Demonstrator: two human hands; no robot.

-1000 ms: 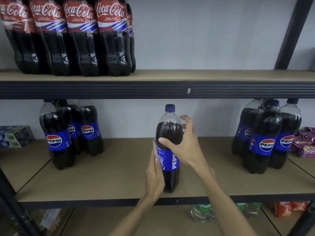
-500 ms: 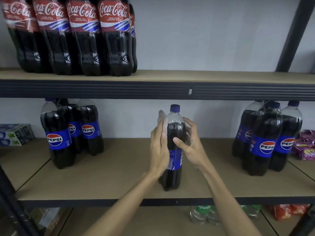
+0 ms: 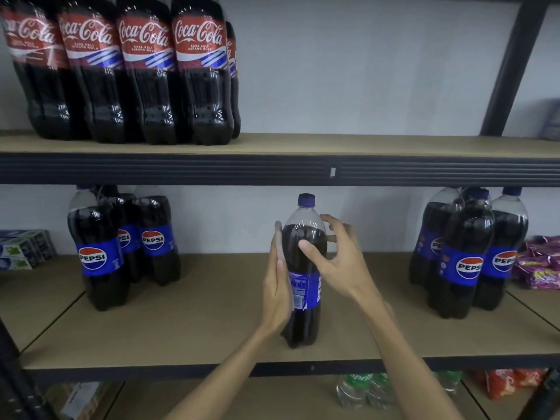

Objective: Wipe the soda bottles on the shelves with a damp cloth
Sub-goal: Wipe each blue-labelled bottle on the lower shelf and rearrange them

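Single bottle [image 3: 304,287] (blue cap, blue label turned sideways) stands upright on the middle shelf [image 3: 197,334], near its front edge and roughly midway along the board. Left hand [image 3: 277,286] lies flat against the bottle's left side, fingers straight and together. Right hand [image 3: 338,256] grips the shoulder: thumb on the front, fingers curled round the far side. Tan board shows on both sides of the bottle. A left cluster [image 3: 100,259] of like bottles stands well apart, and a right cluster [image 3: 466,262] well apart on the other side. Cap sits just under the dark rail of the upper shelf [image 3: 394,147], with only a narrow gap. Red-labelled cola bottles [image 3: 145,74] stand on that shelf at left, close to its front edge.
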